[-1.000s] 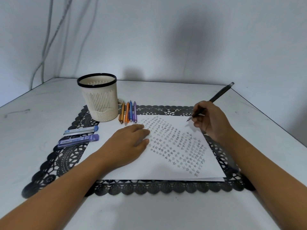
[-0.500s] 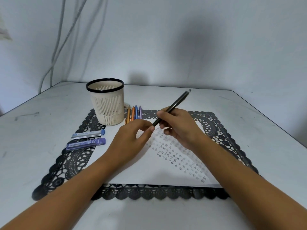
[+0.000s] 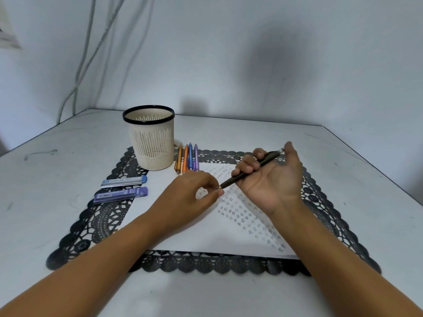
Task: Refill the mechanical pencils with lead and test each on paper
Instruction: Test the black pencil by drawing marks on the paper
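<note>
My right hand [image 3: 272, 179] is turned palm up and grips a black mechanical pencil [image 3: 249, 170], with its thumb on the pencil's cap end at the upper right. The pencil slants down to the left. My left hand [image 3: 192, 197] pinches the pencil's tip between thumb and forefinger. Both hands hover over a white paper [image 3: 206, 234] covered in small pencilled stars. Several coloured pencils [image 3: 186, 157] lie side by side beyond the paper. Two lead cases, a clear-blue one [image 3: 124, 181] and a purple one [image 3: 121, 195], lie at the left.
A cream slotted pencil cup [image 3: 151, 143] with a black rim stands at the mat's far left corner. The black lace placemat [image 3: 206, 263] lies under the paper on a white table [image 3: 57, 168]. Walls stand behind and to the right; cables hang at the back left.
My right hand lifted the black pencil off the paper, brought it to the middle and rolled palm up. My left hand rose from the paper and pinched the pencil's tip.
</note>
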The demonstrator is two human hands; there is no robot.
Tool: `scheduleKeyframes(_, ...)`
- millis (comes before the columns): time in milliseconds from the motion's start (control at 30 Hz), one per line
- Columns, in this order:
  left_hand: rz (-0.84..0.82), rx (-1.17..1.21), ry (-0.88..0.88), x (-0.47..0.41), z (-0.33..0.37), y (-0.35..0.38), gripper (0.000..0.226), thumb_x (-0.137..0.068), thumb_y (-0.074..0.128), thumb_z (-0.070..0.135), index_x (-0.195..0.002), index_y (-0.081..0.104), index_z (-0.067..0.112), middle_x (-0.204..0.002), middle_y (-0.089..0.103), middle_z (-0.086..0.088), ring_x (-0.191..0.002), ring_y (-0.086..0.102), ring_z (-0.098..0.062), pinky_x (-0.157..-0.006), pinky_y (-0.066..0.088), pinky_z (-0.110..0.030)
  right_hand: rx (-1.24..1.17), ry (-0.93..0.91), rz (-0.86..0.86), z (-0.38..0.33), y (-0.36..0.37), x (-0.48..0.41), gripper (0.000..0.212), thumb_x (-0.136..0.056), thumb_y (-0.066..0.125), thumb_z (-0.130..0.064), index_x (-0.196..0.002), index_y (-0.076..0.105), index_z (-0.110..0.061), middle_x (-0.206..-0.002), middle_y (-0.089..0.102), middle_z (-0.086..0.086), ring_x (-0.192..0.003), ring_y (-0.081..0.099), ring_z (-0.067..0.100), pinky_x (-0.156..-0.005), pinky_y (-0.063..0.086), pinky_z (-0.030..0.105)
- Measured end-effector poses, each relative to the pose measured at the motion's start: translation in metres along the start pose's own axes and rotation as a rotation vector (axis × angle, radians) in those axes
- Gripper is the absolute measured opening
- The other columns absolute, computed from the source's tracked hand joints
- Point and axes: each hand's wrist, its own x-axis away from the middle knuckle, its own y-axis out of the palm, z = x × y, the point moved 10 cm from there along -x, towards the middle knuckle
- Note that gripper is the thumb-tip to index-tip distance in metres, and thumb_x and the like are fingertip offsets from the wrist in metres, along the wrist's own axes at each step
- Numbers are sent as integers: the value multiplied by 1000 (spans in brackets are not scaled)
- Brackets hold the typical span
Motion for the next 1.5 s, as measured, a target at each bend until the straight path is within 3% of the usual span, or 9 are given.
scheduleKeyframes(167,-94,9,84,4,11,9,28,-82,50,50,-93,64,27,-87,62,18,-88,52,-1,-76,41,-16,57,28,-38,-2,-1,-2,53,-83,29,-57,-51,34,-15,-47,25,-2,-40,25,12,-48,26,21)
scheduleKeyframes(433,-199,-17,168,10,22,20,26,-87,58,34,-111,64,25,-104,65,12,-97,52,-1,-84,39,-15,141,-18,18,-13,-11,-2,44,-69,34,-50,-40,30,-16,-34,20,-4,-40,5,12,-44,14,16)
scheduleKeyframes(633,-189,-14,173,9,23,19,28,-86,58,34,-111,65,24,-105,66,12,-98,52,-1,-85,39,-14,131,-44,53,-17,-16,-3,40,-67,34,-45,-40,29,-16,-33,19,-4,-29,14,9,-42,15,15)
scheduleKeyframes(867,-136,6,193,7,24,14,27,-85,60,36,-106,68,22,-100,68,13,-94,56,-1,-81,44,-19,105,-41,39,-15,-16,-4,41,-69,33,-45,-40,30,-16,-33,20,-4,-28,15,9,-41,17,14)
scheduleKeyframes(1033,-115,9,176,6,25,11,24,-84,61,34,-103,69,21,-95,61,20,-93,55,1,-80,43,-14,87,-24,13,-12,-13,-4,47,-74,31,-50,-41,31,-16,-34,21,-4,-28,19,9,-42,18,15)
scheduleKeyframes(1200,-117,4,25,4,10,8,16,-86,61,29,-97,70,22,-90,65,16,-88,56,3,-77,45,-15,95,-10,31,-8,-12,-4,49,-84,33,-57,-63,43,-13,-49,35,0,-41,36,14,-53,35,24)
scheduleKeyframes(1333,-27,8,-80,1,-3,-5,13,-85,61,21,-94,71,19,-84,62,16,-82,55,7,-71,38,-3,279,-15,125,-16,-17,-4,40,-85,44,-54,-73,48,-16,-71,59,6,-67,58,21,-71,45,36)
scheduleKeyframes(1400,24,-1,-104,-1,-9,-12,13,-85,62,18,-95,70,16,-82,60,15,-75,54,11,-69,35,1,393,-51,200,-28,-23,-5,34,-86,51,-49,-74,50,-18,-74,58,5,-67,55,18,-63,45,30)
scheduleKeyframes(1500,111,-19,-142,-4,-19,-24,12,-85,62,16,-95,70,15,-79,61,13,-74,53,10,-68,36,0,420,-128,277,-45,-29,-5,23,-88,58,-31,-75,54,-13,-68,54,6,-51,55,14,-48,47,23)
